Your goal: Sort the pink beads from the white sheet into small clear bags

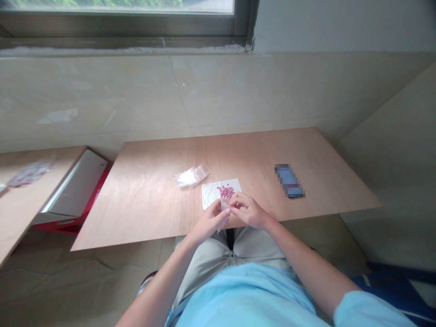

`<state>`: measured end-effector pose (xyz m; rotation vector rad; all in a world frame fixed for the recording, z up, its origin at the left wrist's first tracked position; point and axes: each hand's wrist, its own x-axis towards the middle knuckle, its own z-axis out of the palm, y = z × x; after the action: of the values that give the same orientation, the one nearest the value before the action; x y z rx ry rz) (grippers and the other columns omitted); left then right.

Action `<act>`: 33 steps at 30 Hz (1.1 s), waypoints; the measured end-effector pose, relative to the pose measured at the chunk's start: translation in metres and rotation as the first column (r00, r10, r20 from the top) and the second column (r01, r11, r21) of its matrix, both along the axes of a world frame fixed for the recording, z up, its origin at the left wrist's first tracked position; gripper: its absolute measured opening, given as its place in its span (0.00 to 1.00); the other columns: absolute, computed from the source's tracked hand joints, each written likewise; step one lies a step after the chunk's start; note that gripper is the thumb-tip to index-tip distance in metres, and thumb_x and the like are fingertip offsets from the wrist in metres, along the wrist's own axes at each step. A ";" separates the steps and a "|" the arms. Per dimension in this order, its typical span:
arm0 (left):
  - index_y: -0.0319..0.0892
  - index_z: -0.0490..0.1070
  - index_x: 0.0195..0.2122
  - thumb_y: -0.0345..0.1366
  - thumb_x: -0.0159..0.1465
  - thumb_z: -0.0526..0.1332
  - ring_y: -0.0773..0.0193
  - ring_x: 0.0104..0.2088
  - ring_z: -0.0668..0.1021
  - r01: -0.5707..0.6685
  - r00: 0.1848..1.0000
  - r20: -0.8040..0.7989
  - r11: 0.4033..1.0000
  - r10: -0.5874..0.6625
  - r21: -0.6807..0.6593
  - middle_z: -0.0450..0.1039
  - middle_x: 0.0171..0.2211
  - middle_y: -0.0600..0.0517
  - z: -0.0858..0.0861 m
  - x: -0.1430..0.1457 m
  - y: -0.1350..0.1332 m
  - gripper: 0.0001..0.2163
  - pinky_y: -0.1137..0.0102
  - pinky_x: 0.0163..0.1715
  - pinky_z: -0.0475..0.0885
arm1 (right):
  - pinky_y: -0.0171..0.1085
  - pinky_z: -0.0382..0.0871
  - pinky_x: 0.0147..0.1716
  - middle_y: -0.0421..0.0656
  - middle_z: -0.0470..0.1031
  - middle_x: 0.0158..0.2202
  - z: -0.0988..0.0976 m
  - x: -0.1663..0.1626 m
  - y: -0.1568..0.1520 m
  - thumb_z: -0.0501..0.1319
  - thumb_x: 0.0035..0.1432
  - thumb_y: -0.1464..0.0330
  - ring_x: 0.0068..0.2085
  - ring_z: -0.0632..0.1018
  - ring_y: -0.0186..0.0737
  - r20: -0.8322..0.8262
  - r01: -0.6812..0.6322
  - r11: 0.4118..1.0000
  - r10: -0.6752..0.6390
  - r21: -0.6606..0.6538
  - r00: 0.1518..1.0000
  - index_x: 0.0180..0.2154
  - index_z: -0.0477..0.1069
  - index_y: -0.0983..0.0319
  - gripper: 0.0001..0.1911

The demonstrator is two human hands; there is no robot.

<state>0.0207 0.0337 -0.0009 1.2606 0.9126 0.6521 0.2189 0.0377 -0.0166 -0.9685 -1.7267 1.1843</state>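
My left hand (211, 221) and my right hand (248, 210) meet just above the front edge of a plywood table (272, 152). Between their fingertips they pinch a small clear plastic bag (224, 205). Just beyond my fingers, a heap of small pink beads (226, 191) lies on a white paper sheet (211, 194). My right fingertips are very close to the heap. Left of the sheet lies a bundle of clear plastic bags (191, 176). Whether the held bag has beads inside is too small to tell.
A blurred blue rectangular object (289, 180) lies on the table's right side. To the left stands a second wooden board (34, 204) carrying a plastic packet (30, 172), with a white box (78, 184) on a red frame (91, 190) beside it. Tiled wall and a window lie beyond.
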 end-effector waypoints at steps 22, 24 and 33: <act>0.45 0.66 0.59 0.49 0.66 0.62 0.62 0.34 0.72 0.036 0.961 -0.272 0.956 0.047 0.292 0.73 0.38 0.52 -0.005 0.001 -0.003 0.23 0.68 0.37 0.66 | 0.41 0.70 0.50 0.45 0.68 0.47 -0.005 0.002 0.002 0.64 0.63 0.59 0.47 0.74 0.42 -0.003 0.052 0.998 -0.052 -0.032 0.999 0.35 0.78 0.59 0.11; 0.45 0.64 0.60 0.49 0.66 0.61 0.62 0.34 0.72 0.056 0.954 -0.296 0.949 0.041 0.311 0.74 0.39 0.51 -0.003 0.002 -0.005 0.24 0.68 0.37 0.66 | 0.42 0.67 0.55 0.45 0.68 0.47 -0.007 0.000 0.002 0.64 0.63 0.61 0.49 0.74 0.43 0.006 0.088 0.996 -0.088 -0.006 0.996 0.33 0.78 0.59 0.09; 0.44 0.62 0.61 0.48 0.67 0.61 0.57 0.39 0.75 0.017 0.956 -0.286 0.956 0.071 0.294 0.75 0.41 0.49 -0.004 0.004 -0.008 0.25 0.65 0.42 0.67 | 0.44 0.64 0.60 0.45 0.71 0.50 -0.018 0.000 0.005 0.63 0.64 0.63 0.54 0.74 0.44 -0.044 0.105 0.994 -0.105 -0.001 0.993 0.35 0.79 0.58 0.08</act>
<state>0.0242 0.0262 -0.0047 1.6457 1.1076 0.6490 0.2193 0.0427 -0.0341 -1.0122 -1.6214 1.1277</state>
